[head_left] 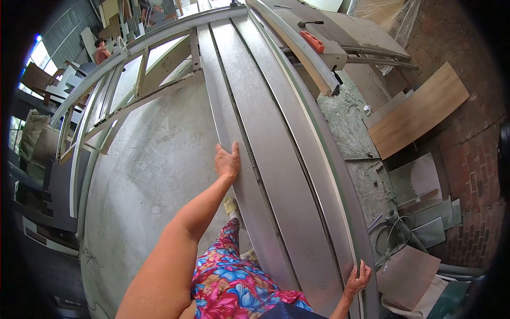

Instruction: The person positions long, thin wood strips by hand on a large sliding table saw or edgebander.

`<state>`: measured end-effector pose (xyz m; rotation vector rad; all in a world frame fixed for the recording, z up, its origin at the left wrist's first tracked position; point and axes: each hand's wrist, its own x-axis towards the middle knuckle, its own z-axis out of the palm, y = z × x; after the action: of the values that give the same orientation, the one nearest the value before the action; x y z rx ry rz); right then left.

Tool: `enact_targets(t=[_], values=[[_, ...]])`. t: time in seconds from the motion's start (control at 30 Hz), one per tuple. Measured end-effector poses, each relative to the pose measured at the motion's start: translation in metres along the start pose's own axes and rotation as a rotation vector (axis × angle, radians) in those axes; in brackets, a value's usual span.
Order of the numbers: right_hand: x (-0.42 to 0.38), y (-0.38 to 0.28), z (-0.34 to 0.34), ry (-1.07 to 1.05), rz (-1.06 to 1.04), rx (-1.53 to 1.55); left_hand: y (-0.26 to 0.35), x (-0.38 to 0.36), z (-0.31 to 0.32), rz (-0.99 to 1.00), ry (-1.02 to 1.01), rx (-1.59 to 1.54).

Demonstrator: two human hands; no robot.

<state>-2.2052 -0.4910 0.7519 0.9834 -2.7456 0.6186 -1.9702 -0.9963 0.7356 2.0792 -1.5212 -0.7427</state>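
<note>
A long silvery sliding table [265,111] with dark lengthwise grooves stretches away from me, like that of a panel saw. At its left edge is my left hand [227,161], the thumb on top and the other fingers bent over the side; their tips are partly hidden. Near the front right, my right hand [358,278] rests on the pale and green strip [332,181] along the table's right side. Its fingers are apart and slightly bent, with nothing held in them.
An outrigger frame [141,74] extends left from the table's far end. A red-orange object [312,41] and a dark-handled tool [310,23] lie on the right-hand worktop. Board offcuts, including a brown panel [419,109], and a hose [406,231] lie right. Another person [101,50] is far left.
</note>
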Motion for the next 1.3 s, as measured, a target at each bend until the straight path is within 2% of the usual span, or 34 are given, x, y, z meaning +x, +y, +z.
enact_targets(t=[1.07, 1.17, 1.3], values=[[0.068, -0.083, 0.057, -0.062, 0.013, 0.053, 0.001, 0.065, 0.014, 0.006, 0.053, -0.012], [0.073, -0.085, 0.073, 0.011, -0.034, 0.036, 0.000, 0.075, 0.018, 0.016, 0.066, -0.015], [0.082, -0.102, 0.078, 0.005, -0.027, 0.017, 0.003, 0.088, 0.016, 0.037, 0.069, -0.034]])
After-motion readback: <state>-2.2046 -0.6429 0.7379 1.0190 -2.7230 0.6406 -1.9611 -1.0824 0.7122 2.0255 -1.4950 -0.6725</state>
